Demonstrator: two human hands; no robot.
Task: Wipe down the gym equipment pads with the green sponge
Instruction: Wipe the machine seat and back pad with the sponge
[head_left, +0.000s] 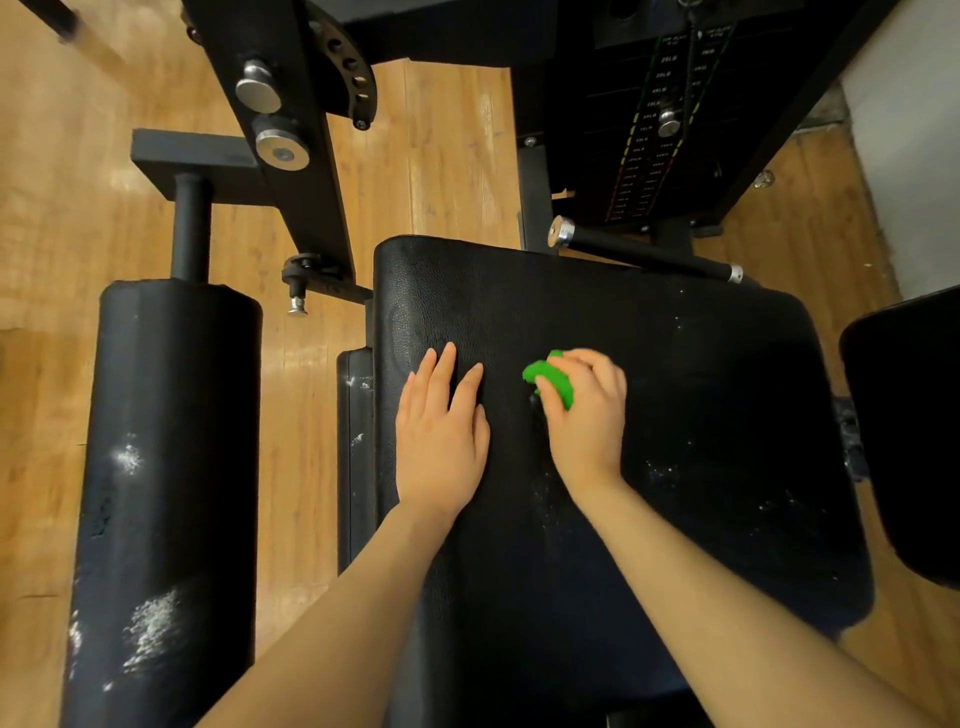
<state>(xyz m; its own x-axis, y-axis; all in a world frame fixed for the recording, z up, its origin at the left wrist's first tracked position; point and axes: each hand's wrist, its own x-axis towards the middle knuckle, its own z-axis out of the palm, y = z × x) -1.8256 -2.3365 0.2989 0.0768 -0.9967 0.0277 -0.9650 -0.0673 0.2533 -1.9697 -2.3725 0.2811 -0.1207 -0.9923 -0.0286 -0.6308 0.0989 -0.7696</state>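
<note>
Wooden gym floor (62, 234) with black seat pad (701, 374): left hand (441, 441) pressed flat, right hand (587, 410) gripping the green sponge (550, 376) mid-pad; white specks remain there and on the roller pad (166, 467), so wiping appears unfinished.

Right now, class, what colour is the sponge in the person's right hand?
Bright green, seen in the head view: the sponge is gripped by the right hand.

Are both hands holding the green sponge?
No. Only the right hand grips the green sponge; the left hand lies flat with straight fingers on the black seat pad, apart from the sponge.
</note>
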